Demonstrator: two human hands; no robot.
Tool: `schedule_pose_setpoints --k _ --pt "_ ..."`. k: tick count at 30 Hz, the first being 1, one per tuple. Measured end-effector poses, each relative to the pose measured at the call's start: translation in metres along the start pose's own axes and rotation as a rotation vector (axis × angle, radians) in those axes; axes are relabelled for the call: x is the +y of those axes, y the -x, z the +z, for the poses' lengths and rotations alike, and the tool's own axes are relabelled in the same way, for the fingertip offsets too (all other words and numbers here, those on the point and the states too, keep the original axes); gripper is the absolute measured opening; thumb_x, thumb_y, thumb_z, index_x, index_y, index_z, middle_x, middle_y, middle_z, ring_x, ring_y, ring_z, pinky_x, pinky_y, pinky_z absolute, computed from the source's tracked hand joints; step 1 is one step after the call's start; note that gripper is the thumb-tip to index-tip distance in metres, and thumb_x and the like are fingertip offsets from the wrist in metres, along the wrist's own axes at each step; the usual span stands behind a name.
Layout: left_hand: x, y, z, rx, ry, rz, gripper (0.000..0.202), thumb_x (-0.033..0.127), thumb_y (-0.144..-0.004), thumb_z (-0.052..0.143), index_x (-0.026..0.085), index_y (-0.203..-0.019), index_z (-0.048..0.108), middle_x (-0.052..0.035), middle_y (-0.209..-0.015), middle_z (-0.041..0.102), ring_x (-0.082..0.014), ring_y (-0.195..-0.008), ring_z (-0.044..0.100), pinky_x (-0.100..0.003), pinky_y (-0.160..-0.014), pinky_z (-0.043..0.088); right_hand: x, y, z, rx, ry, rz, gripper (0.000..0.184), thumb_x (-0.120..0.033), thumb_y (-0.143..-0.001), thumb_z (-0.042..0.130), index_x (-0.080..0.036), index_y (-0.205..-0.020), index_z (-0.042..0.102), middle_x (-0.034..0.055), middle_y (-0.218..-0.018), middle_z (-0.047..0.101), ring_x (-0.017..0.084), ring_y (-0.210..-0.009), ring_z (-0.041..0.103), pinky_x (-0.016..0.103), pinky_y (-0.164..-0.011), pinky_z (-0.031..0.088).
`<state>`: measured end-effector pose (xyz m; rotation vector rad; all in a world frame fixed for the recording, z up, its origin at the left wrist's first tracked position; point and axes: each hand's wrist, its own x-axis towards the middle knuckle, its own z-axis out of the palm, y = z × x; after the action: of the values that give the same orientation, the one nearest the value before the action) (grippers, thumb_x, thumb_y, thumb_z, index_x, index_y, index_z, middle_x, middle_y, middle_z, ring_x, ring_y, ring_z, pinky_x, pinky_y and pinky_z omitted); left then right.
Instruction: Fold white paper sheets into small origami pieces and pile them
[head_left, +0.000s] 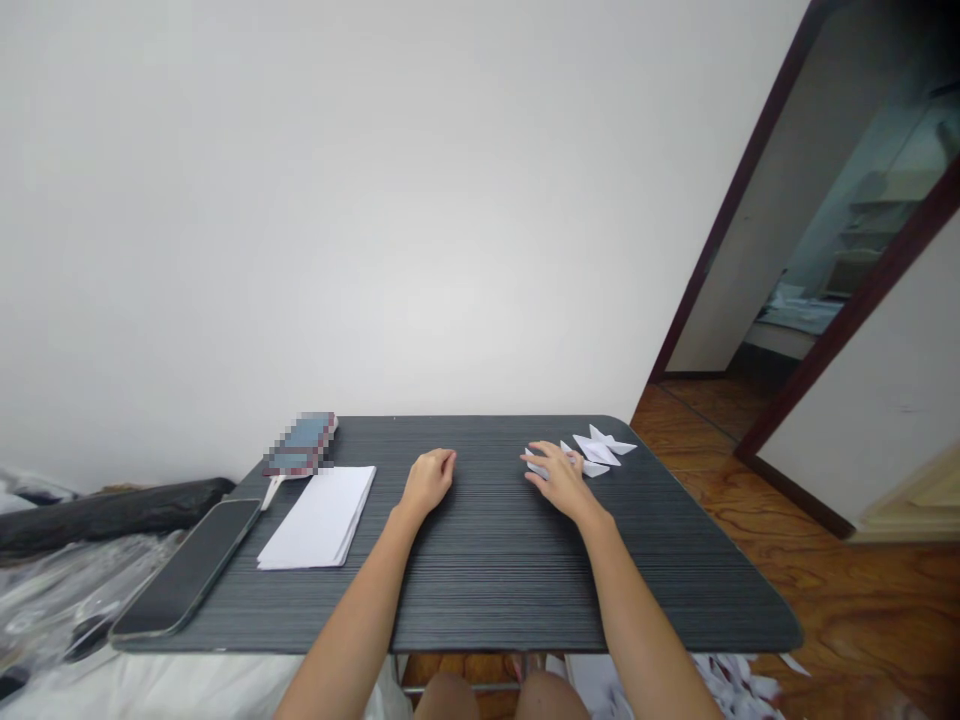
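Note:
My left hand (429, 482) rests on the dark table as a loose fist, with its fingers curled in and nothing showing in them. To the right, my right hand (561, 478) has its fingers spread over a folded white paper boat (537, 469), which it partly hides; whether the fingertips press on it I cannot tell. Just beyond that hand lie more folded paper boats, among them one (598, 450) near the table's far right corner. A stack of white paper (319, 520) lies left of my left hand.
On the dark table (480, 580), a phone (191, 570) lies at the left edge and a blurred-out packet (304, 445) at the back left. A white wall (450, 220) stands behind. Paper scraps (739, 685) litter the floor at the lower right, and a doorway opens on the right.

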<state>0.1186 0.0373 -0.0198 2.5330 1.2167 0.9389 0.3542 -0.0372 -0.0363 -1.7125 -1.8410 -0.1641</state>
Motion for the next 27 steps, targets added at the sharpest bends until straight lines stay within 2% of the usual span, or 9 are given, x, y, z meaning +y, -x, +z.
schedule_pose_setpoints --k 2,5,12,14,16,19,23,25,27 --pt "0.0 0.0 -0.001 0.0 -0.022 -0.005 0.033 0.028 -0.083 0.031 0.016 -0.068 0.058 -0.0065 -0.069 0.058 -0.0153 -0.064 0.052 -0.025 -0.061 0.035 0.002 0.002 0.008 -0.045 0.016 0.023 0.024 -0.017 -0.072 0.042 -0.025 -0.086 0.061 0.0056 -0.102 0.056 0.022 -0.1 0.046 0.048 -0.085 0.015" --pt "-0.001 0.0 -0.005 0.011 -0.041 -0.027 0.031 0.028 -0.082 0.032 0.017 -0.069 0.058 -0.0066 -0.07 0.058 -0.0157 -0.065 0.052 -0.025 -0.062 0.034 0.013 0.005 0.011 0.0 0.031 0.117 0.025 -0.011 -0.069 0.039 -0.022 -0.077 0.061 0.0048 -0.094 0.059 0.021 -0.094 0.048 0.05 -0.084 0.01" --pt "-0.004 0.0 -0.01 0.034 -0.152 -0.131 0.032 0.027 -0.083 0.029 0.017 -0.076 0.059 -0.0075 -0.075 0.058 -0.0177 -0.071 0.053 -0.026 -0.064 0.035 0.021 0.007 -0.008 0.093 0.102 0.311 0.024 -0.009 -0.063 0.038 -0.019 -0.058 0.058 0.0028 -0.072 0.06 0.022 -0.085 0.047 0.048 -0.08 0.01" --pt "-0.004 0.0 -0.012 0.033 -0.204 -0.189 0.031 0.025 -0.083 0.029 0.016 -0.081 0.059 -0.0085 -0.08 0.058 -0.019 -0.076 0.053 -0.027 -0.067 0.035 0.014 0.004 -0.015 0.176 0.099 0.326 0.024 -0.008 -0.063 0.037 -0.017 -0.055 0.058 0.0046 -0.072 0.058 0.022 -0.083 0.045 0.046 -0.078 0.013" --pt "-0.005 0.0 -0.016 0.043 -0.262 -0.253 0.03 0.022 -0.082 0.03 0.016 -0.087 0.058 -0.0103 -0.084 0.058 -0.0208 -0.082 0.052 -0.03 -0.072 0.034 0.003 0.001 -0.019 0.338 0.097 0.343 0.023 -0.008 -0.063 0.036 -0.016 -0.058 0.058 0.0068 -0.075 0.057 0.023 -0.084 0.043 0.041 -0.075 0.017" --pt "-0.009 0.001 -0.027 0.129 -0.39 -0.358 0.028 0.018 -0.079 0.034 0.014 -0.095 0.056 -0.0139 -0.095 0.055 -0.0249 -0.095 0.046 -0.037 -0.082 0.029 -0.014 -0.003 -0.02 0.503 0.088 0.317 0.024 -0.007 -0.066 0.035 -0.016 -0.061 0.057 0.0067 -0.079 0.055 0.022 -0.085 0.042 0.039 -0.075 0.016" --pt "-0.027 0.008 -0.043 0.2 -0.533 -0.605 0.037 0.02 -0.071 0.047 0.012 -0.107 0.05 -0.0203 -0.118 0.039 -0.0348 -0.112 0.029 -0.047 -0.087 0.021 -0.03 -0.005 -0.013 0.458 0.057 0.219 0.024 -0.005 -0.066 0.036 -0.017 -0.06 0.056 0.0049 -0.08 0.053 0.021 -0.087 0.042 0.038 -0.077 0.014" --pt "-0.038 0.012 -0.049 0.105 -0.49 -0.744 0.042 0.025 -0.068 0.053 0.015 -0.109 0.05 -0.0214 -0.12 0.036 -0.04 -0.112 0.026 -0.05 -0.082 0.023 -0.033 -0.006 -0.009 0.412 0.051 0.191 0.023 -0.006 -0.066 0.037 -0.017 -0.058 0.056 0.0048 -0.08 0.053 0.02 -0.087 0.042 0.038 -0.077 0.014" --pt "-0.047 0.015 -0.053 0.013 -0.414 -0.828 0.042 0.028 -0.066 0.056 0.019 -0.107 0.052 -0.0197 -0.116 0.04 -0.0393 -0.107 0.033 -0.047 -0.079 0.028 -0.034 -0.006 -0.007 0.377 0.049 0.175 0.023 -0.006 -0.066 0.037 -0.017 -0.058 0.055 0.0049 -0.081 0.053 0.02 -0.087 0.042 0.038 -0.076 0.014"
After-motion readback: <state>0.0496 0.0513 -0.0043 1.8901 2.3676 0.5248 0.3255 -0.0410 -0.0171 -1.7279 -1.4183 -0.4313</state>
